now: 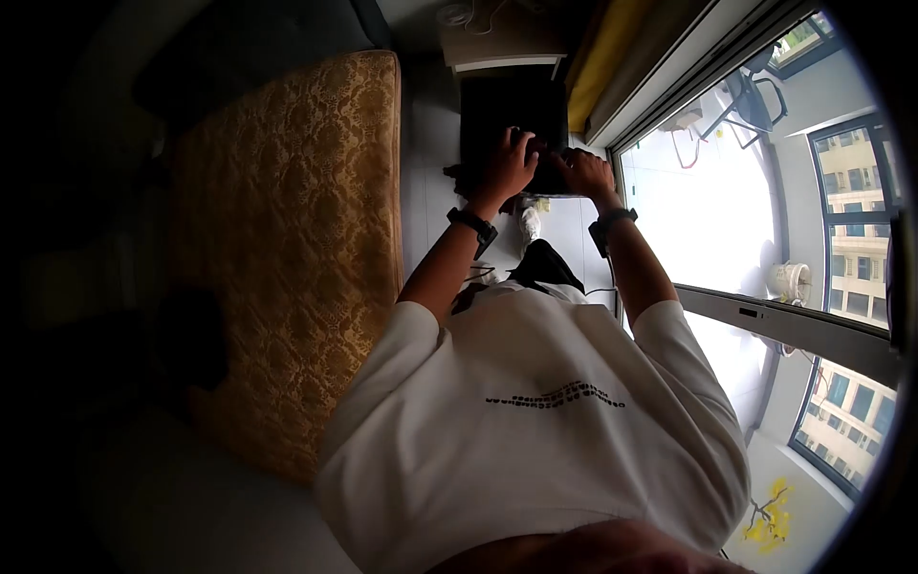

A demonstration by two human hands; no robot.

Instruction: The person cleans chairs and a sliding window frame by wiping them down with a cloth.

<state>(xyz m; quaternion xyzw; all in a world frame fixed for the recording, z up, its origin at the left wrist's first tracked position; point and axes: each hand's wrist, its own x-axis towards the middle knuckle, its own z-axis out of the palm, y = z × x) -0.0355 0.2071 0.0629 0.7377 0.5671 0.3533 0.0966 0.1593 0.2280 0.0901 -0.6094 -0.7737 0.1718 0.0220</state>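
My left hand [513, 165] reaches forward with its fingers curled at the near part of a large, flat-looking black thing [512, 105]. Beside it on the right, my right hand [587, 174] also has bent fingers, with the tips lost against the dark surface. Whatever the fingers grip is too dark to make out. A black band sits on each wrist. Under the hands, a pale strip marks the near edge of the black thing, and a ragged dark piece sticks out to its left.
A bed or mattress with a gold patterned cover [316, 230] lies on the left. A light-topped cabinet [502, 43] stands ahead, near a yellow curtain [602, 67]. On the right, a sliding glass door frame [765, 316] borders a bright balcony with a chair [751, 100] and a white bucket [791, 281].
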